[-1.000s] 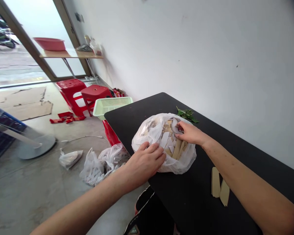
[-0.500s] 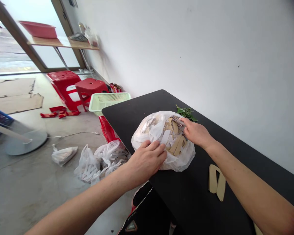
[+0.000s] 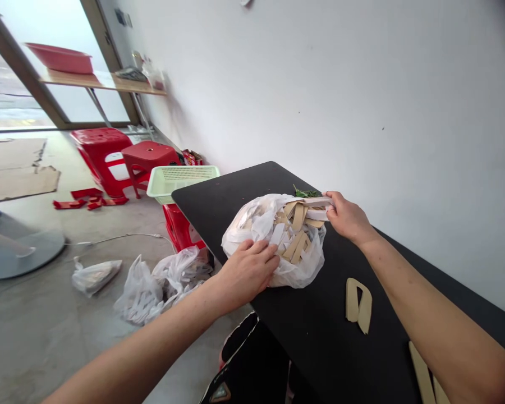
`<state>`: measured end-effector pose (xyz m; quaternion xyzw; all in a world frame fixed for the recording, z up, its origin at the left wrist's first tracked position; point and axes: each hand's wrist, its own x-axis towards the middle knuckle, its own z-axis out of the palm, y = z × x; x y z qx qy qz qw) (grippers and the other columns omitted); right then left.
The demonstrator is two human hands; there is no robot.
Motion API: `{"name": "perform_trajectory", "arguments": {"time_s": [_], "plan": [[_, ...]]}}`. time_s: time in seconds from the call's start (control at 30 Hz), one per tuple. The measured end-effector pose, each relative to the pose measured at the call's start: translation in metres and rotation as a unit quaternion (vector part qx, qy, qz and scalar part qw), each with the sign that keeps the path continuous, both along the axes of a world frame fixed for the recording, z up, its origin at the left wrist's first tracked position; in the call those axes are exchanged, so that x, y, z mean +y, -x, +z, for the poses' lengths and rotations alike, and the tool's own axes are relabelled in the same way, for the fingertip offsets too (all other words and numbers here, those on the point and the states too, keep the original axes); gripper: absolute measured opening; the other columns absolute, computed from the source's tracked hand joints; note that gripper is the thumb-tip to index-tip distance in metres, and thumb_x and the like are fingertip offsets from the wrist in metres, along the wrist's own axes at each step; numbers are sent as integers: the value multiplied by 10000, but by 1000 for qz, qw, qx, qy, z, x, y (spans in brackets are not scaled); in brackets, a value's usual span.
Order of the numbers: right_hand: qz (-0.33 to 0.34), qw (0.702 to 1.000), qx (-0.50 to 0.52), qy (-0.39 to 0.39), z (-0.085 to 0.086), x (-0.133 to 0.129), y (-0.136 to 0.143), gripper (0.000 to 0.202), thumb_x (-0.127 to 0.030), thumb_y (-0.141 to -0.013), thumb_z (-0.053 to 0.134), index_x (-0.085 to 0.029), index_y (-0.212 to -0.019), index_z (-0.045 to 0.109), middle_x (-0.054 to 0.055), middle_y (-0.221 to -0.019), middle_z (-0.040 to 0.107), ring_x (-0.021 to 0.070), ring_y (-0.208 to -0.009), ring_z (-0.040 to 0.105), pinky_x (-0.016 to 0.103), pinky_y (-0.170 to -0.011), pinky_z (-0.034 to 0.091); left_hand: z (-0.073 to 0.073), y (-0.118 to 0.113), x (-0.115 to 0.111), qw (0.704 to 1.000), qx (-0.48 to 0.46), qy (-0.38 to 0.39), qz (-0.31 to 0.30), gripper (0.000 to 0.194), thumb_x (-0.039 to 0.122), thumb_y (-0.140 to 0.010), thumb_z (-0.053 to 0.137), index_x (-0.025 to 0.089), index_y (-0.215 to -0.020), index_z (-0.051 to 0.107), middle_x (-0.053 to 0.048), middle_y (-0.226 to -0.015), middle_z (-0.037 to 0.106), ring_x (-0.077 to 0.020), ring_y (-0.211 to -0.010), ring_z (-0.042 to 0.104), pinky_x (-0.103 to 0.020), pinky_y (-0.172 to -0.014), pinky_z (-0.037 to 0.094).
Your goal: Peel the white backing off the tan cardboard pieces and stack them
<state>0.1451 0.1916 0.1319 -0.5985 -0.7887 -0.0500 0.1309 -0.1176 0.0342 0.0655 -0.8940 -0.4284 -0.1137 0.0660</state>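
Note:
A white plastic bag (image 3: 244,217) full of tan and white cardboard strips (image 3: 293,247) sits on the black table (image 3: 303,331). My left hand (image 3: 252,266) is at the bag's near left side, its fingers curled over the plastic and its thumb hidden. At the bag's far right edge, my right hand (image 3: 347,217) is closed round the ends of several cardboard strips (image 3: 316,203), which stick out of the bag. A bent tan cardboard piece (image 3: 353,300) lies on the table below my right forearm. More tan pieces (image 3: 423,373) show partly beneath that arm.
Green leaves (image 3: 305,193) lie behind the bag by the white wall. Beyond the table's far left corner are a pale green basket (image 3: 185,175) and red stools (image 3: 149,154). Several filled plastic bags (image 3: 138,294) stand on the floor at left.
My right hand has moved right and away from the bag, drawing the cardboard strips partly out. My left hand stays on the bag. The view has shifted slightly, uncovering more tan pieces at lower right.

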Motion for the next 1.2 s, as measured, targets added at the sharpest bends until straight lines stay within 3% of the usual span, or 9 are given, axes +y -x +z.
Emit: {"name": "perform_trajectory", "arguments": {"time_s": [0.3, 0.43, 0.53, 0.63, 0.7, 0.83, 0.93, 1.07, 1.2], "plan": [[35, 987, 155, 11, -17, 11, -16, 451, -298, -864, 539, -201, -1299, 608, 122, -1223, 739, 314, -1040, 708, 445, -896, 553, 23, -17, 11, 1000, 1, -5, 0, 300, 448, -959, 573, 176, -1051, 659, -84, -1044, 702, -287, -1029, 600, -467, -940, 355], [58, 986, 153, 19, -22, 8, -7, 449, -262, -853, 529, -210, -1292, 606, 112, -1241, 733, 304, -1082, 700, 438, -930, 552, 29, -44, 55, 997, -30, -52, -55, 405, 481, -988, 509, 169, -1206, 647, -119, -1194, 688, -302, -1168, 559, -461, -1014, 323], [57, 988, 143, 21, -18, 2, -4, 442, -266, -852, 538, -215, -1285, 613, 122, -1185, 748, 321, -1028, 713, 453, -897, 559, 20, -61, 94, 999, 14, 25, -35, 536, 545, -927, 573, 148, -1278, 655, -174, -1338, 644, -354, -1252, 524, -476, -1035, 312], [48, 985, 165, 16, -7, -6, -19, 443, -268, -842, 562, -226, -1280, 615, 118, -1172, 747, 322, -1014, 713, 467, -906, 552, 7, -65, 115, 996, 37, 74, -19, 597, 559, -900, 583, 140, -1319, 654, -196, -1355, 644, -380, -1247, 538, -507, -1065, 297], [48, 971, 232, 36, 1, -15, -35, 457, -254, -838, 563, -228, -1293, 602, 108, -1155, 750, 299, -1002, 716, 456, -915, 552, 2, -64, 119, 996, 34, 82, -20, 640, 576, -898, 566, 115, -1334, 648, -213, -1356, 642, -392, -1232, 549, -520, -1067, 304], [50, 911, 388, 128, 10, -38, -59, 471, -224, -835, 552, -210, -1305, 573, 83, -1022, 769, 245, -961, 735, 398, -887, 571, 3, -63, 118, 995, 28, 95, -16, 649, 586, -900, 535, 124, -1343, 645, -218, -1380, 628, -400, -1235, 551, -535, -1073, 307], [44, 887, 433, 153, 9, -52, -68, 443, -213, -824, 570, -208, -1267, 581, 72, -1013, 771, 230, -978, 736, 374, -883, 575, 7, -66, 117, 994, 30, 103, -11, 646, 597, -897, 529, 138, -1337, 647, -210, -1363, 640, -406, -1232, 561, -545, -1063, 326], [42, 889, 428, 157, 1, -60, -79, 437, -216, -847, 566, -216, -1283, 576, 70, -1022, 770, 223, -966, 742, 363, -868, 586, 15, -66, 115, 995, 23, 100, -13, 571, 563, -875, 589, 147, -1250, 698, -191, -1305, 679, -396, -1188, 595, -535, -1028, 380], [77, 919, 366, 129, -7, -72, -85, 423, -240, -889, 557, -249, -1312, 568, 93, -1196, 736, 242, -1054, 735, 385, -897, 582, 35, -58, 109, 996, -15, 86, -34, 399, 488, -922, 545, 172, -1040, 758, -139, -1155, 736, -345, -1132, 615, -492, -990, 427]]}}
